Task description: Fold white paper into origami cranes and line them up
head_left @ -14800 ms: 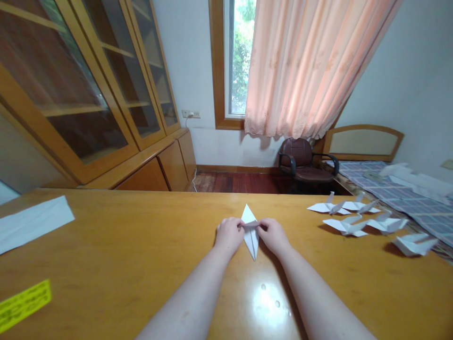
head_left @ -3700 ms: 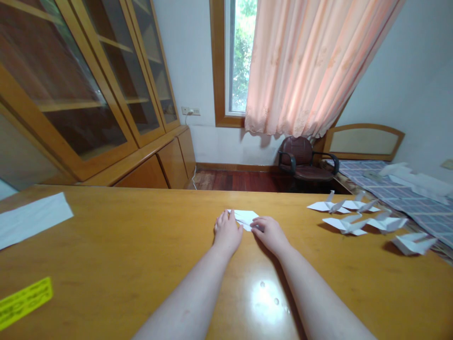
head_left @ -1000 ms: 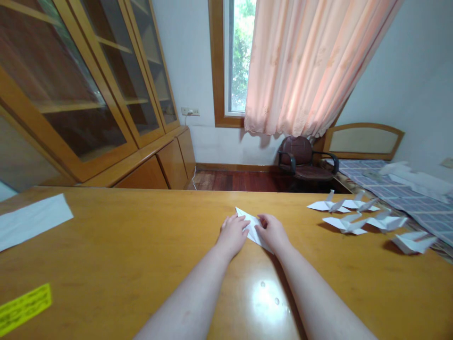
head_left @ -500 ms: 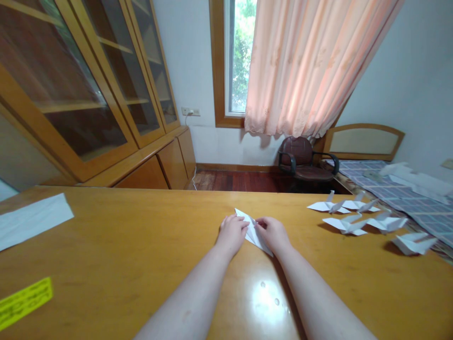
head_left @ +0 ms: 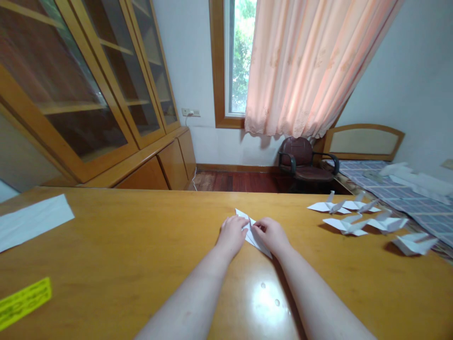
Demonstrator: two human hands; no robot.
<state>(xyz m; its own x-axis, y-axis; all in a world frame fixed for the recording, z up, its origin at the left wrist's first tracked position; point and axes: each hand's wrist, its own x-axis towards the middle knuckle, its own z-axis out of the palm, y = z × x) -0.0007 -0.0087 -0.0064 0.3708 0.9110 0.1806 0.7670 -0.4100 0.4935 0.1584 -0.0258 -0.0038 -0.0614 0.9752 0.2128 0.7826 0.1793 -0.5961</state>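
Your folded white paper [head_left: 252, 235] lies on the wooden table [head_left: 141, 255], at the centre of the frame. It is a narrow, pointed form set diagonally: one tip points to the upper left, the other to the lower right, beside your right wrist.

Your left hand [head_left: 232, 234] rests on the left side of the paper. Its fingers are slightly bent and lie across the surface; the thumb is set apart from them, leaving a small gap. It bears on the sheet without gripping it.

Your right hand [head_left: 271, 232] is at the right edge of the paper. Its thumb and forefinger are closed in a pinch on a small raised flap near the middle of the form. The other fingers are curled; whether they touch the paper cannot be told.

Five origami cranes [head_left: 348, 226] stand at the right of the frame: four grouped in two rows, the fifth nearer the right edge. A white paper strip [head_left: 33, 222] lies flat at the left edge. A yellow label [head_left: 24, 302] is at the lower left; its print is too blurred to read. Beyond the table, a brown armchair [head_left: 299, 158] stands below the pink curtain [head_left: 304, 71], beside the bed [head_left: 375, 177].
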